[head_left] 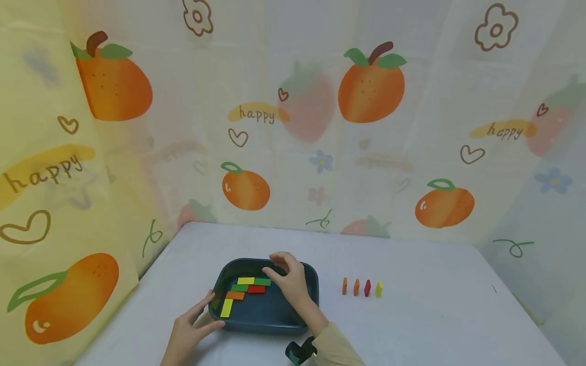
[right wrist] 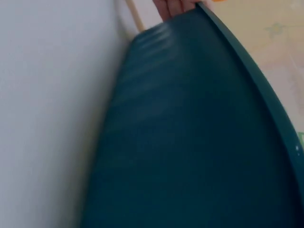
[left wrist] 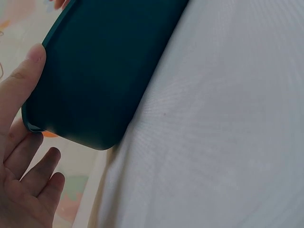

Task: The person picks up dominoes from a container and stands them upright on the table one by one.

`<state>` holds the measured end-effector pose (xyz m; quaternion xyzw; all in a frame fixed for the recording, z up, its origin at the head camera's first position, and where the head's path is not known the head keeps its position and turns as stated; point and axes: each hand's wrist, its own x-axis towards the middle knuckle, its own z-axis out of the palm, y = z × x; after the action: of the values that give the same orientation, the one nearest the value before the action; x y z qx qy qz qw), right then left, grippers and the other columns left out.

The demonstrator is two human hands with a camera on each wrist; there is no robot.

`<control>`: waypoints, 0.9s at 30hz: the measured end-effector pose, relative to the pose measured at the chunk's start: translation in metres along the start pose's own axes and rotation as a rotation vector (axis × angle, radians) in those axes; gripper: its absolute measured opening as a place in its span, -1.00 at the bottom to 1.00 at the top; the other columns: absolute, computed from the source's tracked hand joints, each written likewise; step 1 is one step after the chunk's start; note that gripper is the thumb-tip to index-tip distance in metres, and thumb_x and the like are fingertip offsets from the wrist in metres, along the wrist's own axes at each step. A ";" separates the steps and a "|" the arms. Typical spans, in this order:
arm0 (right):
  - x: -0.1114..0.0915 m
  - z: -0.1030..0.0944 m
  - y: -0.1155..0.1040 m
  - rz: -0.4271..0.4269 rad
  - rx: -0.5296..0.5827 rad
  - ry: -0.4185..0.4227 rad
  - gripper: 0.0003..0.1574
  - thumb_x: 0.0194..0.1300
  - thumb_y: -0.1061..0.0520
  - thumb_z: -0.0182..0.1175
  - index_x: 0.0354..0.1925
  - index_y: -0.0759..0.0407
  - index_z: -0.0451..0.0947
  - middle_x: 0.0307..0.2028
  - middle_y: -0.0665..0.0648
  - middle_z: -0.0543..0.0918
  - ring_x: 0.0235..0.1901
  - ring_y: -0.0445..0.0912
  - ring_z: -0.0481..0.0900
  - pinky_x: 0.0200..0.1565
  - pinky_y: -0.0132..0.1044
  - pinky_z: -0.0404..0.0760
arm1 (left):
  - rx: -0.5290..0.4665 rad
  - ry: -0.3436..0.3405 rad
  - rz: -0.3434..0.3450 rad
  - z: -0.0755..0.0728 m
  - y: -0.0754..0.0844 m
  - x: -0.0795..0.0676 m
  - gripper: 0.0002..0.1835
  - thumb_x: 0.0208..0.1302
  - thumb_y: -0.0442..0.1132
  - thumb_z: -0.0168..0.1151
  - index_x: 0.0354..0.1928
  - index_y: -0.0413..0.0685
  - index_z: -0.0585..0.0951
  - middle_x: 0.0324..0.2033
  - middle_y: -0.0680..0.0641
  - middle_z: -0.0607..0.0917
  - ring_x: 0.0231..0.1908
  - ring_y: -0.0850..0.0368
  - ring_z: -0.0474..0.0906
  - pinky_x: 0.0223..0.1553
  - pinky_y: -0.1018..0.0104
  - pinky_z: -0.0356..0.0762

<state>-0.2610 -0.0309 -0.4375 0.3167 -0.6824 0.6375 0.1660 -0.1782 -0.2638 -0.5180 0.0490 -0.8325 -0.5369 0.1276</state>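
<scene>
From here, I read the left hand (head_left: 194,325), spread against the tray (head_left: 265,328) at eight o'clock, as steadying it; the right hand (head_left: 291,281), fingertips apart, hangs over two o'clock, blocks (head_left: 256,289) lying inside toward ten.

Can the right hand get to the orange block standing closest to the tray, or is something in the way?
Only the right rim of the tray lies between the right hand and that orange block. The hand seems raised, so it could probably pass over. Nothing visible blocks the way beyond that.
</scene>
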 end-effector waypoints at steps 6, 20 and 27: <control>-0.004 0.008 0.005 0.042 0.043 0.001 -0.68 0.05 0.37 0.26 -0.19 0.46 0.45 -0.24 0.29 0.55 -0.19 0.23 0.48 -0.09 -0.03 0.51 | -0.005 0.005 0.002 0.003 -0.001 -0.001 -0.25 -0.21 -0.12 0.47 0.14 -0.09 0.46 0.14 -0.02 0.38 0.18 0.00 0.20 0.12 0.02 0.26; 0.001 0.023 0.008 0.039 -0.020 -0.081 -0.73 0.07 0.36 0.24 -0.21 0.44 0.46 -0.25 0.34 0.55 -0.22 0.21 0.49 -0.11 -0.02 0.52 | -0.009 0.006 -0.009 0.002 -0.001 0.000 -0.24 -0.21 -0.12 0.47 0.15 -0.10 0.44 0.16 -0.06 0.36 0.20 -0.06 0.17 0.13 -0.06 0.21; -0.002 0.031 0.046 0.113 -0.103 -0.159 -0.65 0.08 0.21 0.28 -0.18 0.39 0.49 -0.23 0.27 0.57 -0.21 0.06 0.53 -0.14 -0.21 0.57 | -0.002 0.004 -0.004 0.000 -0.001 0.001 -0.24 -0.20 -0.10 0.47 0.15 -0.09 0.44 0.17 -0.06 0.36 0.20 -0.06 0.17 0.13 -0.08 0.20</control>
<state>-0.2832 -0.0616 -0.4779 0.3183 -0.7420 0.5829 0.0913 -0.1795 -0.2643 -0.5185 0.0515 -0.8316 -0.5379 0.1283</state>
